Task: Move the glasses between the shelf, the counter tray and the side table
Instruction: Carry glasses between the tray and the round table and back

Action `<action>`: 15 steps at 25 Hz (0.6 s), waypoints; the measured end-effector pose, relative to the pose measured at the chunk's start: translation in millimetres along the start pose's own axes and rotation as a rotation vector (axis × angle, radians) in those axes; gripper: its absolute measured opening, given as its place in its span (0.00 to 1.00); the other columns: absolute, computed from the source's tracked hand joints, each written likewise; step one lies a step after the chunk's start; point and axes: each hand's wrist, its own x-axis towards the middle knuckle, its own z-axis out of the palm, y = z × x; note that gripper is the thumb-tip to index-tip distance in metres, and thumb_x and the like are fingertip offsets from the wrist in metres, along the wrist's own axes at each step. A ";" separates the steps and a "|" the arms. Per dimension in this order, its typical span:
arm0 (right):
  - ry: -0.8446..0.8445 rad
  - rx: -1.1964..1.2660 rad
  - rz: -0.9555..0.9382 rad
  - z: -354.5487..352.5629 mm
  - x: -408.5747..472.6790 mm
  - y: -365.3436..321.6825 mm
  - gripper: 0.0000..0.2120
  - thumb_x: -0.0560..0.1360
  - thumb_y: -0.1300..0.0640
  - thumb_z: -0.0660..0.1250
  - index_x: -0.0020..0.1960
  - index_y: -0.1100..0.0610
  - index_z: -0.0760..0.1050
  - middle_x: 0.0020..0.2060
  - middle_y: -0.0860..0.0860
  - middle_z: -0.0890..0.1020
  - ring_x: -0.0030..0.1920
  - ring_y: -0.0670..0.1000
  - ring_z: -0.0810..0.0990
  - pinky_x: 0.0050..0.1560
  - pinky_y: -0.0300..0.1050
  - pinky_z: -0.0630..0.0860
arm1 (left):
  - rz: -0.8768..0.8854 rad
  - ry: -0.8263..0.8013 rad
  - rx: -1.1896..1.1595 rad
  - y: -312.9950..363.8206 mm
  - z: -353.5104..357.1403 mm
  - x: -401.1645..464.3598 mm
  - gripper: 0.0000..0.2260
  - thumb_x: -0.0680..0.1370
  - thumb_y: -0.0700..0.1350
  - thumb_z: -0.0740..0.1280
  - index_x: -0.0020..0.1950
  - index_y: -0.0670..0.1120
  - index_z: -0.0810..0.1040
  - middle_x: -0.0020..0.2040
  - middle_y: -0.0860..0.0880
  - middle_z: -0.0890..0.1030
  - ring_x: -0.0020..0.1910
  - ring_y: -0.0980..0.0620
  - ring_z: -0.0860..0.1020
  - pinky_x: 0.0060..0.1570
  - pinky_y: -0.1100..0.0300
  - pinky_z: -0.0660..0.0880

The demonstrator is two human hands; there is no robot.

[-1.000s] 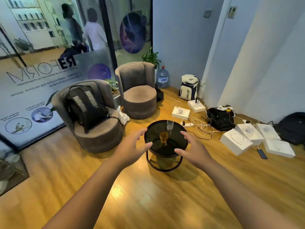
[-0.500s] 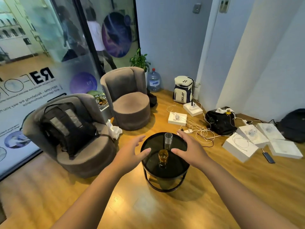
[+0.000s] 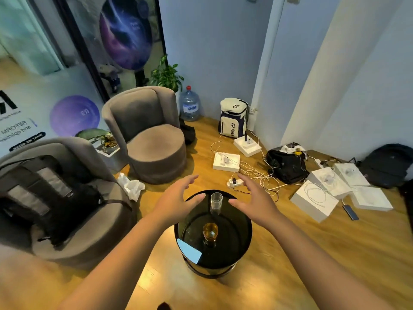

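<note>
Hands spread, empty: left hand (image 3: 178, 199), right hand (image 3: 254, 201) flanked clear glass (image 3: 216, 202) on tabletop (image 3: 241, 231). Thin, fragile, slippery; judged mid-wall grip best.

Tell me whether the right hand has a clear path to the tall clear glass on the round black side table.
Probably yes: the right hand is open beside the tall clear glass, nothing between them.

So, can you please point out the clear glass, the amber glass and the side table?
clear glass (image 3: 216, 202): head view, on its transparent wall.
amber glass (image 3: 210, 231): head view, on its amber bowl.
side table (image 3: 242, 231): head view, on a bare part of the black top.
</note>
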 end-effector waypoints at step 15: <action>0.090 0.034 0.272 78.5 197.2 14.9 0.42 0.74 0.45 0.78 0.81 0.37 0.58 0.79 0.46 0.66 0.78 0.52 0.67 0.71 0.51 0.71 | 0.114 -0.279 0.061 -118.7 4.0 249.6 0.32 0.78 0.62 0.71 0.79 0.60 0.65 0.76 0.56 0.72 0.74 0.52 0.70 0.71 0.48 0.73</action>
